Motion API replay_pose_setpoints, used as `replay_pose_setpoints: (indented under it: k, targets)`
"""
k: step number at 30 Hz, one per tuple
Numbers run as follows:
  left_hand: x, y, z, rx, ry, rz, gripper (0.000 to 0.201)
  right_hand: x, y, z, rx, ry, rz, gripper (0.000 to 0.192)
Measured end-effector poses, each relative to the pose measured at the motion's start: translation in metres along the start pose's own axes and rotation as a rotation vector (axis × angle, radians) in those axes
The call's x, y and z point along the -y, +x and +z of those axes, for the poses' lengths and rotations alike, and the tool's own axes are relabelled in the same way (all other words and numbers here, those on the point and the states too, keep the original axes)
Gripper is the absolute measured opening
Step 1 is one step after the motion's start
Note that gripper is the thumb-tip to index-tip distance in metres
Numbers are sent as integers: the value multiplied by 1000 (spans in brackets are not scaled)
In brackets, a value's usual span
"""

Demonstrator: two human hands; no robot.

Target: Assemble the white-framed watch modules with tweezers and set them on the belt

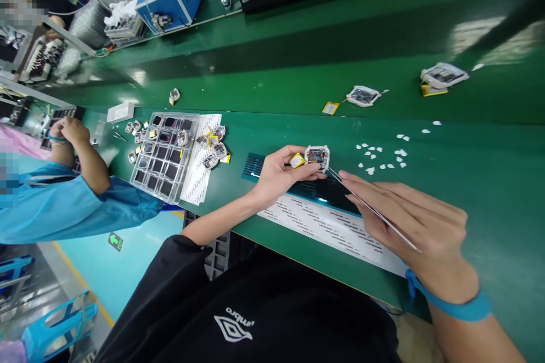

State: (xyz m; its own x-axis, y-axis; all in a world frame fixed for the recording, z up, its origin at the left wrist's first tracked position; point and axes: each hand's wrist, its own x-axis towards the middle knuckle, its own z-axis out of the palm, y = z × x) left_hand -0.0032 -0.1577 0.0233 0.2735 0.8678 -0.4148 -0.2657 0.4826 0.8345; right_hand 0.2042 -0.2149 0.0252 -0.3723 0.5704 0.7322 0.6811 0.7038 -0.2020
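Note:
Between the fingers and thumb of my left hand point(279, 174) is a small white-framed circuit board assembly point(317, 157), its electronics facing up. A yellow battery pack point(297, 160) hangs off its left side against my fingers. My right hand point(417, 221) is closed around a pair of metal tweezers point(374, 210), whose tips reach the lower right edge of the assembly. Whether the tips grip anything is too small to tell. Beneath my hands lie a dark strip point(327, 194) with a blue edge and a white printed sheet point(315, 221).
Small white pieces point(381, 153) lie scattered to the right. Similar assemblies sit on the raised ledge, one point(363, 96) with its battery out. At left stand a clear compartment tray point(159, 153) and several more assemblies point(219, 150). A co-worker in a blue sleeve point(80, 198) works there.

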Motion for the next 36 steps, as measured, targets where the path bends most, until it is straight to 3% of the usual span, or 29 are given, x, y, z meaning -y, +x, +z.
replay_pose_setpoints:
  k: [4, 7, 10, 13, 16, 19, 23, 25, 28, 30, 32, 36]
  targets:
    - [4, 1, -4, 31, 91, 67, 42, 1, 3, -2, -26, -41, -12, 89]
    - [1, 21, -16, 16, 257, 186, 41, 1, 1, -3, -12, -56, 16, 88]
    - [-22, 61, -38, -105, 621, 382, 37, 1, -2, -2, -1, -41, 26, 89]
    - [-55, 101, -59, -316, 1263, 483, 28, 0, -2, -2, -22, -51, 16, 87]
    - [-72, 122, -63, -357, 1410, 534, 28, 0, -2, -3, -37, -66, -3, 85]
    - [-61, 134, -45, -239, 1444, 613, 35, -1, -4, -2, -21, -58, 7, 82]
    - [-32, 162, -9, 105, 1429, 676, 46, -4, -10, 4, -3, -31, 40, 76]
    - [-26, 179, 4, 107, 1406, 634, 42, -5, -11, 5, 4, -22, 51, 74]
    - [-29, 193, 11, 122, 1241, 609, 21, -6, -11, 5, 17, -25, 46, 74]
    - [-32, 192, 10, 180, 1087, 611, 10, -6, -9, 3, 17, -30, 46, 75]
    - [-32, 186, 6, 219, 955, 610, 12, -6, -9, 1, 11, -32, 60, 75]
    - [-24, 173, -3, 226, 714, 612, 6, -5, -11, 2, -14, -29, 106, 73]
